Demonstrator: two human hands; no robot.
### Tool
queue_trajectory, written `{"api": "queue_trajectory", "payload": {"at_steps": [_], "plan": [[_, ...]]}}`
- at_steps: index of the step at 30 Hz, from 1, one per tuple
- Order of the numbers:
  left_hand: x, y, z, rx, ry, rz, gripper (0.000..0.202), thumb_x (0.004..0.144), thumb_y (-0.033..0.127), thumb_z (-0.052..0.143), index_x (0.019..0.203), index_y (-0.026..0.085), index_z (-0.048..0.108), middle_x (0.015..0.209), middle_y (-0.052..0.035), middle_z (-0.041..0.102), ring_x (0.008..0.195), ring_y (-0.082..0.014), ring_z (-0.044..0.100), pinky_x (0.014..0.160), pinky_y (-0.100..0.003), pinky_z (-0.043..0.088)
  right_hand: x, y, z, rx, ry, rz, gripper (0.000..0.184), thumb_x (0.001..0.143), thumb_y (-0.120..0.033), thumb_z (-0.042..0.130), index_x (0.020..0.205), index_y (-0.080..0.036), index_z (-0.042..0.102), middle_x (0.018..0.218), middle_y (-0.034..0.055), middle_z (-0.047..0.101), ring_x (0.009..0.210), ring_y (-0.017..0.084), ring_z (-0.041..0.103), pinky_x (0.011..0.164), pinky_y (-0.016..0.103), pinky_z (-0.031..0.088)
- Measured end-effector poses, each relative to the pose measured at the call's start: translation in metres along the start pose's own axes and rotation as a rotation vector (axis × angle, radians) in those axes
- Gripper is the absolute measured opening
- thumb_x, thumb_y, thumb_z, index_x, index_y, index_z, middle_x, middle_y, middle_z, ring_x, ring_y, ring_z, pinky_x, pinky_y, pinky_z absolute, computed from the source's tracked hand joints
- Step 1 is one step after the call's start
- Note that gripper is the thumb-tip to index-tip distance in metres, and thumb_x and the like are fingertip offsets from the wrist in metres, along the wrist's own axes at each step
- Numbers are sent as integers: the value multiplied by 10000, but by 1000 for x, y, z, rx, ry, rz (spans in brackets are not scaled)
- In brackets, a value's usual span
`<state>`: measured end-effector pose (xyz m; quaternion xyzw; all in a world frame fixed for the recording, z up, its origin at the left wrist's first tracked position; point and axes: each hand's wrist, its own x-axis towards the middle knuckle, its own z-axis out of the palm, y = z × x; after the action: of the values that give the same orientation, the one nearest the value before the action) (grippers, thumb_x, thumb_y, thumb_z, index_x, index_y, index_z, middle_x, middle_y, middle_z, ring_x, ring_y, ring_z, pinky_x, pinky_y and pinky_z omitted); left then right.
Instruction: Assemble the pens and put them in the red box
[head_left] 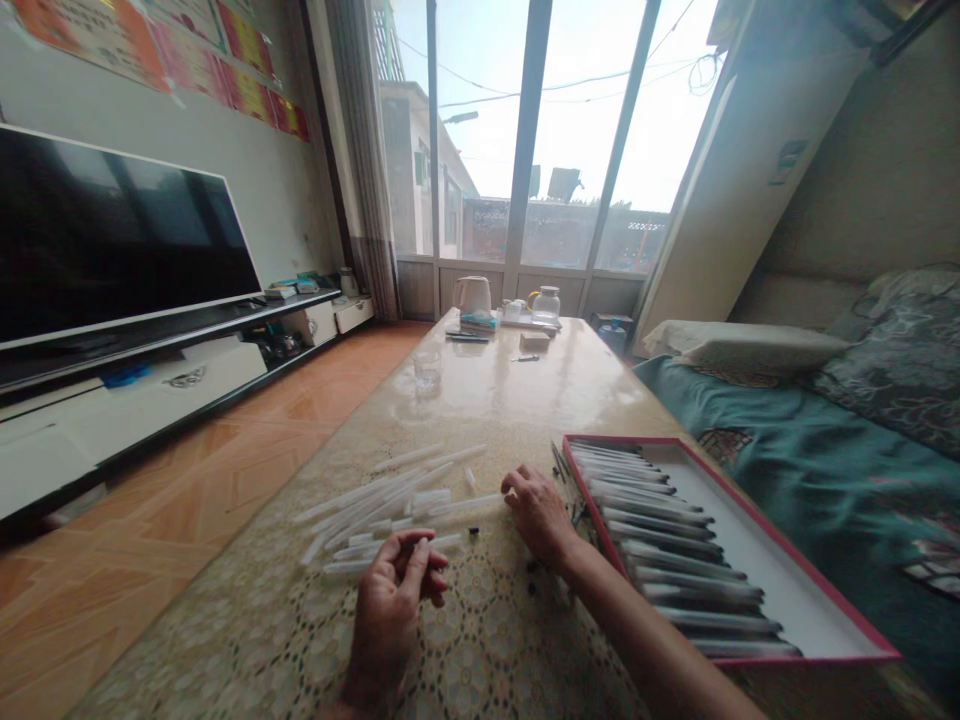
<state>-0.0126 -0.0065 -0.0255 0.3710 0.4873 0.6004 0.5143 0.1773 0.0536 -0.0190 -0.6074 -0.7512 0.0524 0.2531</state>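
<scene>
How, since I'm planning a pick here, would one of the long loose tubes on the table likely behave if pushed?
The long tubes look slim and rounded, so one would probably roll sideways on the flat table. Their straight, unbent lie suggests they are fairly stiff. Being thin and translucent, they are likely light and easily nudged.

Tall grey-framed glass window (480,60) overexposed; glare on long, glossy cream floral tabletop (487,395) below it; dim right of it.

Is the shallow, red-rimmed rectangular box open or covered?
Open: the box has no lid on it, leaving its white floor and row of slim, dark-ended pens visible.
</scene>
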Motion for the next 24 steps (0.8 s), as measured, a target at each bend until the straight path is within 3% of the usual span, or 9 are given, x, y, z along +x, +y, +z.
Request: {"api": "queue_trajectory", "payload": {"at_steps": [3, 6, 11, 15, 20, 24], "plan": [[-2, 3, 2, -14, -50, -44, 294, 647, 383, 700, 814, 165, 598, 577, 16, 652, 459, -120, 580, 420, -227, 482, -17, 0, -14, 37, 30, 15, 155, 836, -78, 451, 820, -178, 569, 803, 39, 602, 791, 166, 553, 704, 245, 374], [-9, 5, 7, -67, -172, -164, 322, 645, 355, 720, 870, 146, 626, 652, -21, 686, 523, -134, 617, 504, -258, 523, -42, -6, -27, 93, 50, 21, 152, 876, -105, 400, 822, -179, 522, 774, 24, 591, 711, 141, 553, 640, 219, 380], [-19, 1, 16, -246, -344, -362, 418, 607, 286, 779, 985, 163, 650, 763, -59, 715, 558, -111, 619, 526, -223, 507, -80, -29, -37, 277, 64, -42, 143, 890, -160, 405, 783, -196, 491, 731, 4, 549, 665, 138, 527, 605, 220, 379], [-17, -3, 14, -314, -422, -398, 300, 625, 281, 773, 880, 140, 700, 698, -53, 706, 550, -98, 611, 519, -198, 492, -86, -34, -41, 308, 7, -70, 95, 878, -165, 440, 842, -203, 519, 787, 8, 573, 702, 138, 553, 629, 218, 397], [-14, -3, 10, -316, -340, -380, 230, 659, 274, 751, 831, 127, 709, 678, -36, 700, 569, -94, 619, 555, -192, 513, -74, -10, -44, 8, 61, 111, 164, 887, -172, 413, 811, -200, 556, 805, 45, 584, 765, 178, 574, 679, 258, 394], [-15, 0, 11, -330, -213, -382, 216, 645, 283, 759, 771, 122, 691, 632, -35, 695, 604, -126, 647, 598, -220, 541, -68, 1, -35, -216, 9, 188, 83, 842, -208, 494, 819, -207, 574, 848, 52, 601, 814, 196, 587, 659, 254, 385]]}}
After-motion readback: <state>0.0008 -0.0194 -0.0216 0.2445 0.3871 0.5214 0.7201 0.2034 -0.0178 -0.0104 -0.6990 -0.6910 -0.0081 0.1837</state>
